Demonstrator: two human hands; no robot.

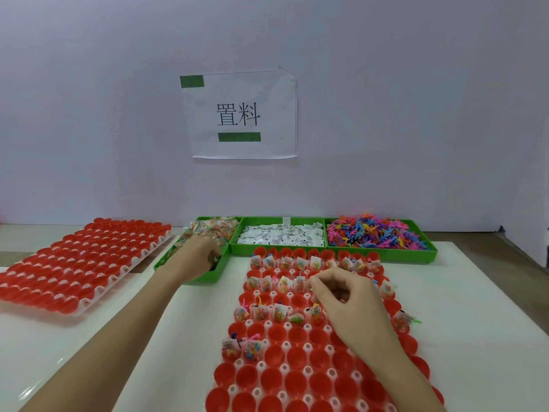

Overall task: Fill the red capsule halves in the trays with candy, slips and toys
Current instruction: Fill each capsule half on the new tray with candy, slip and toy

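Red plastic capsule halves are sitting in a white tray just in front of three green plastic bins. The right hand is hovering over the tray, fingertips pinched together; what they grip, I cannot tell. The left hand is reaching into the leftmost bin, fingers curling among clear candy packets.

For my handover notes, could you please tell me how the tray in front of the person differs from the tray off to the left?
The front tray lies flat, while the left tray rests tilted, partly on a green bin. Many of the front tray's red halves hold candy packets, slips and toys; the left tray's all look empty. The right hand works over the front tray; neither hand touches the left one. Both are white trays of red capsule halves.
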